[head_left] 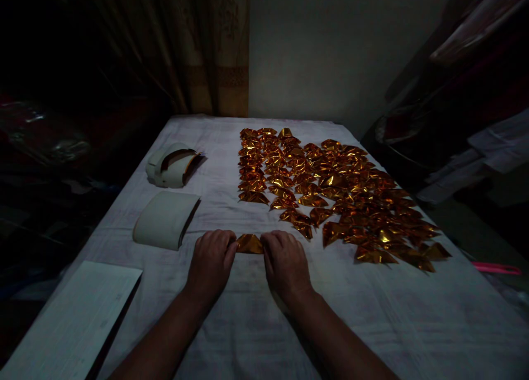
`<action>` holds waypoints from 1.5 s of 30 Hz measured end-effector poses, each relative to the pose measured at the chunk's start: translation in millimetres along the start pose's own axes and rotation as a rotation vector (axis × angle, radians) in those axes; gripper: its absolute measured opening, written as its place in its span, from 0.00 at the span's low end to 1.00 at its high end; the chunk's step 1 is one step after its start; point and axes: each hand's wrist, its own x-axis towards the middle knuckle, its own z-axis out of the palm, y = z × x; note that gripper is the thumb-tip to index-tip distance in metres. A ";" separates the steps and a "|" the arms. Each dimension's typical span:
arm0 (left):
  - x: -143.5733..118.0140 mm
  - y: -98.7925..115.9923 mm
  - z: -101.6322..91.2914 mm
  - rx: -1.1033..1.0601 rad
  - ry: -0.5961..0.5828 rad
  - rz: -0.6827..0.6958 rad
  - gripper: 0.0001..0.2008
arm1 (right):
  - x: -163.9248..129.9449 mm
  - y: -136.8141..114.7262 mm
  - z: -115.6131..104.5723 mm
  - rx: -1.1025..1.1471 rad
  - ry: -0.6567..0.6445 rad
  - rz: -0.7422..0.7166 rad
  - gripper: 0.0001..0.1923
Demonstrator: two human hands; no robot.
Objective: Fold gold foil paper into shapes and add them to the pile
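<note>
Looking across from the left, I see a flat white slab, perhaps a box or a stack of sheets (76,319), lying at the near edge of the cloth-covered tabletop (231,336). Beyond it sits a curved white card (166,219), and past that a looser group of bent white pieces (173,168); the dimness hides what they are.

In the middle, the left hand (211,253) pinches one end of a folded gold-foil piece (249,244), fingers curled round the tip. The right hand (287,259) has the opposite end in a matching pinch, so the piece is stretched between the two, low over the cloth, in front of the body. I'd judge the step in hand to be shaping its ends; the next move seems to call for light, even pressure from both sides, so the thin foil doesn't crumple or tear.

The piece is shiny amber-gold, its broad middle raised and sloping toward the gripped ends, which the fingers mostly cover.

Farther right, many similar foil pieces (330,182) sit in rough rows, packed more untidily toward the right edge, where a pink handle (496,268) shows just beyond.
</note>
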 end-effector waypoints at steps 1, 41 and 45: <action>-0.1 -0.1 0.4 0.001 0.007 0.003 0.03 | -0.2 -1.0 1.2 0.001 0.018 -0.031 0.13; -6.0 -15.3 -17.4 0.175 -0.121 0.322 0.20 | -10.2 -0.9 -13.8 -0.034 -0.289 -0.100 0.27; 8.5 -5.1 -25.0 0.159 -0.136 0.323 0.11 | -6.0 0.0 -12.1 -0.037 -0.247 -0.114 0.24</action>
